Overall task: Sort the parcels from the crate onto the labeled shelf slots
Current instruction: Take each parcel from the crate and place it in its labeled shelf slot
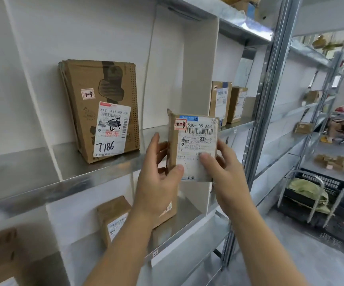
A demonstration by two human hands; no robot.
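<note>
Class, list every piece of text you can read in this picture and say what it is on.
"7786", handwritten: shelf box
"642 H431 00 051": shelf box
"1-3": shelf box
"530- D5 A68": held parcel
"1-3": held parcel
"淘宝": held parcel
Fine print, and labels on other boxes: too blurred to read.

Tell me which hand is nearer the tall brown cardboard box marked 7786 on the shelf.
Left. The left hand grips the small brown parcel just right of the cardboard box; the right hand holds the parcel's far side.
</note>
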